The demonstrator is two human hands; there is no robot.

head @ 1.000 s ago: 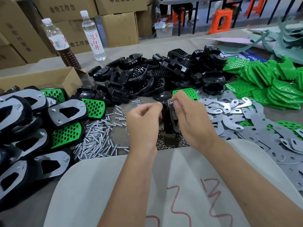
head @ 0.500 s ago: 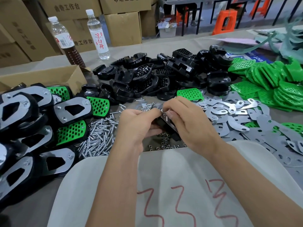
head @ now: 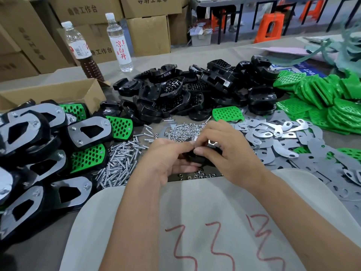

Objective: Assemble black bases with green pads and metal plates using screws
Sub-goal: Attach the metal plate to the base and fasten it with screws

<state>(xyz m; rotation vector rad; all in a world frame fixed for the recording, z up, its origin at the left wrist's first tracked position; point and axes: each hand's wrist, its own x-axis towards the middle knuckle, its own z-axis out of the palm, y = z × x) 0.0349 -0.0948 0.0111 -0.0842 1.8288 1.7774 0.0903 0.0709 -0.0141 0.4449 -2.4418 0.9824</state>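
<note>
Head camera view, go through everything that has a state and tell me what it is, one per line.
Left hand: gripping the black base.
Right hand: pinching the same part.
Black base: held above the table, mostly hidden.
Tea bottle: upright, capped, part full.
Water bottle: upright, capped.
Cardboard box: open.
Finished assemblies: plates screwed on, piled.
</note>
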